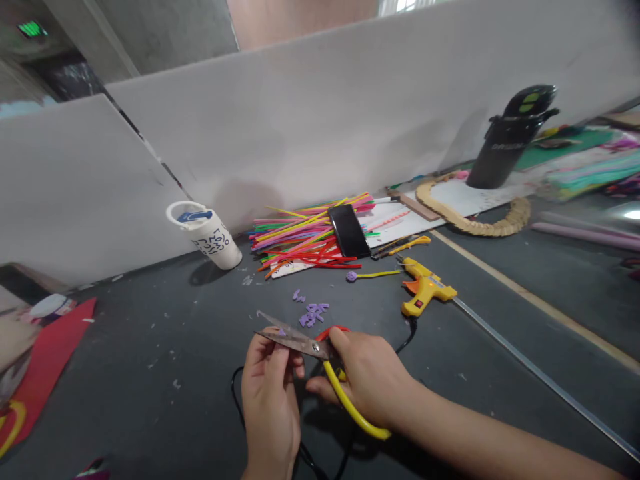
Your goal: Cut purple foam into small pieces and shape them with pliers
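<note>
Above the table (170,413), the right hand (370,372) holds scissors (316,347), the left hand (273,383) a purple scrap (282,332).

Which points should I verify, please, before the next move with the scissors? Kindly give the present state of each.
1. Scissors gripped by the right hand: ok.
2. Blades open: ok, their tips stand apart.
3. Left hand clear of the blades: not ok, its fingers are right at them.
4. Small purple bit firmly pinched: cannot tell, the grip is partly hidden behind the blades.
5. Glue gun apart from both hands: ok, it lies beyond the right hand.
6. Glue gun cold: cannot tell, heat does not show.
</note>
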Tool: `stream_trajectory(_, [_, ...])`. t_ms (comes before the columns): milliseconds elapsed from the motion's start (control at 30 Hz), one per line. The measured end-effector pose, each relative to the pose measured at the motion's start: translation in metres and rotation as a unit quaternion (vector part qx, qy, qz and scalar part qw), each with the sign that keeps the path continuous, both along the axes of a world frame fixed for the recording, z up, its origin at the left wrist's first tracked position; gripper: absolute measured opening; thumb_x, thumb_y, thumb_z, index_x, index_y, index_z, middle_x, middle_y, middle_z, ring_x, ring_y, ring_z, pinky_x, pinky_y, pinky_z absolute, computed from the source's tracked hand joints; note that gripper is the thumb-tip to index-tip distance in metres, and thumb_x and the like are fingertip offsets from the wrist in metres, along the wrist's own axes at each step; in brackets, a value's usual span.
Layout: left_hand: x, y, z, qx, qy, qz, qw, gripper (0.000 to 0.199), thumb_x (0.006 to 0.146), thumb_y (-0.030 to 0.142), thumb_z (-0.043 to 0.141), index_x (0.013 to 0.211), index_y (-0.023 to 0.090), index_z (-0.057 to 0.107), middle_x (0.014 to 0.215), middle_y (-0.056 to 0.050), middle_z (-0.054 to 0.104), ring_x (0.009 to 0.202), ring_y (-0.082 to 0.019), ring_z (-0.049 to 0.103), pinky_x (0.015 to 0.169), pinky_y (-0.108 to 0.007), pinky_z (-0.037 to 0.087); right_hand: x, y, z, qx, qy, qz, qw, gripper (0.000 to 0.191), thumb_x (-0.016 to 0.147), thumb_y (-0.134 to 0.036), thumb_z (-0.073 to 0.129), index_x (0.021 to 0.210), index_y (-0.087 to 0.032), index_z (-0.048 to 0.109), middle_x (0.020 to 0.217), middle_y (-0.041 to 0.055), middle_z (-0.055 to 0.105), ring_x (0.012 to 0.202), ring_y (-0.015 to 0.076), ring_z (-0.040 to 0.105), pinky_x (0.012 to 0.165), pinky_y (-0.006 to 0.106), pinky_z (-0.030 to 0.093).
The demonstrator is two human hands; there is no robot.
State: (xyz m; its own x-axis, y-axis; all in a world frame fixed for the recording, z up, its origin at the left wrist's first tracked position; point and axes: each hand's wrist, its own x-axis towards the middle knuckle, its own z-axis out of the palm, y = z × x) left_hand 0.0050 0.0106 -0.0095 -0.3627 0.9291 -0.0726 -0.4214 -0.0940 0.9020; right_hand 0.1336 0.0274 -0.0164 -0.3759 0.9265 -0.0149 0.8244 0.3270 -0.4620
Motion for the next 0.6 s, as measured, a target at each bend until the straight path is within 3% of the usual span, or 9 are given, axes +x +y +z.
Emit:
stream_trajectory(267, [0.0013, -0.0001, -0.0008, 0.034, 0.046, 0.011, 0.998, 0.003, 0.077, 0.021, 0.062, 0.074, 0.02, 0.063, 0.068, 0.003, 0.06, 0.057, -0.009, 0.052, 0.054, -0.018, 0.044, -0.0002, -0.0023, 0.0052, -0.01, 0.026, -0.001, 1.0, 0.054, 0.07, -0.068, 0.053, 0.092, -0.019, 0.055, 0.08, 0.0064, 0.066, 0.071, 0.025, 0.064, 0.057, 0.028, 0.037])
stream_trajectory(600, [0.0016, -0.0003, -0.0016, 0.024, 0.048, 0.016, 0.998, 0.002, 0.077, 0.019, 0.061, 0.076, 0.02, 0.063, 0.07, 0.003, 0.061, 0.058, -0.009, 0.054, 0.056, -0.018, 0.046, -0.001, -0.0018, 0.0053, -0.007, 0.02, -0.008, 1.0, 0.055, 0.069, -0.07, 0.052, 0.092, -0.019, 0.055, 0.078, 0.0059, 0.066, 0.07, 0.0264, 0.064, 0.055, 0.029, 0.037])
